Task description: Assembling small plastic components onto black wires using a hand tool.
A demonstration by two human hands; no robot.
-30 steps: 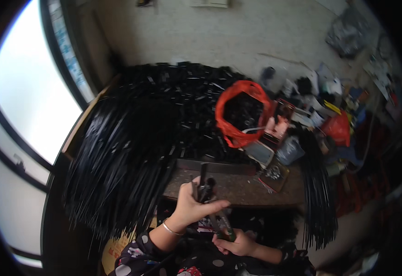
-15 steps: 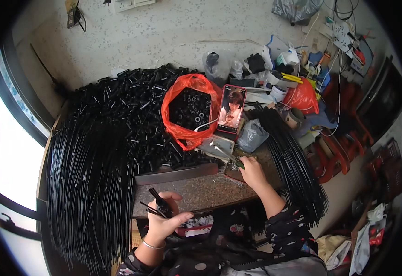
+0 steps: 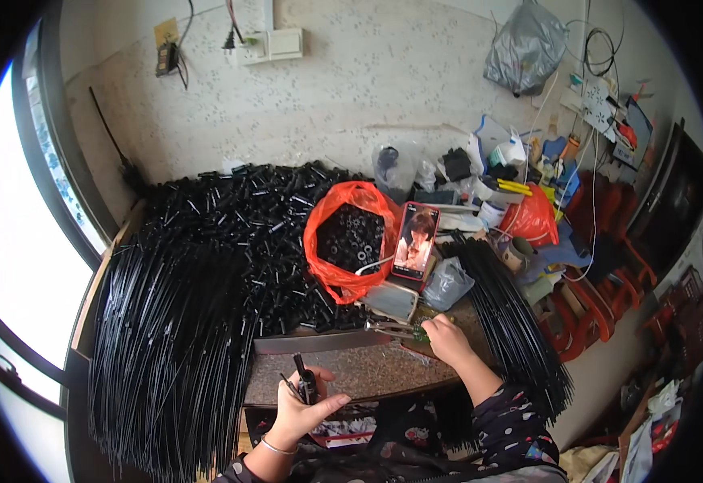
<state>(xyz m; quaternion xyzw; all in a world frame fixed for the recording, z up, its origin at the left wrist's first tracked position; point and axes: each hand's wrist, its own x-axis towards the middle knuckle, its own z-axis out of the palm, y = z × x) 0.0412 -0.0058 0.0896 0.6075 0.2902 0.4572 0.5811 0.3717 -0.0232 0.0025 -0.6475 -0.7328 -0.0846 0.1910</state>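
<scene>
My left hand (image 3: 301,410), at the table's near edge, is closed around a black cylindrical part (image 3: 309,388) with a narrow tip pointing up. A few thin black rods (image 3: 290,386) stick out beside that part, between the fingers. In my right hand (image 3: 448,340) is a pair of metal pliers (image 3: 393,328) with green grips, its jaws pointing left over the table. The pliers are apart from the black part. Behind my hands lies a heap of short black tubular parts (image 3: 231,213). A red plastic bag (image 3: 343,283), rolled open, holds many small dark rings.
Long bundles of thin black rods hang over the table edge at left (image 3: 166,362) and right (image 3: 512,322). A lit phone (image 3: 416,241) leans beside the red bag. A dark strip (image 3: 319,341) borders the heap. Clutter and red chairs (image 3: 585,314) stand to the right.
The view has tilted upward, showing more wall. The pliers have swung to point left, with the jaws now clear of the clutter. The black part in my left hand stands more upright.
</scene>
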